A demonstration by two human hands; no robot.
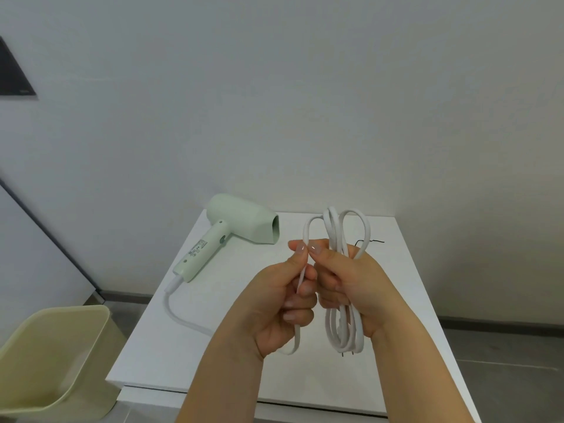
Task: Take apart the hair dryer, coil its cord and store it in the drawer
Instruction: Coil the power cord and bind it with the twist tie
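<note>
1. Nearest us, the left hand [287, 300] and the right hand [351, 285] are raised side by side above the white surface [412, 300], thumb tips almost touching.
2. We see the right hand curled round a bundle of white cord [331, 230]. Its loops stand up above the fingers and hang down below the palm.
3. We see the left hand pinching a single strand of that cord between thumb and forefinger, with the other fingers curled round it. The strand arches over from the top of the bundle, runs down through the fist and comes out below it.
4. Beyond the hands and to their left, the pale green hair dryer [241, 222] lies on its side on the surface, apart from both hands. Its open nozzle faces right and its handle points toward the near left edge.
5. From the handle's end the cord curves along the surface's left edge and disappears under the left forearm.
6. Left of the surface, a pale yellow bin [55, 355] stands on the floor.
</note>
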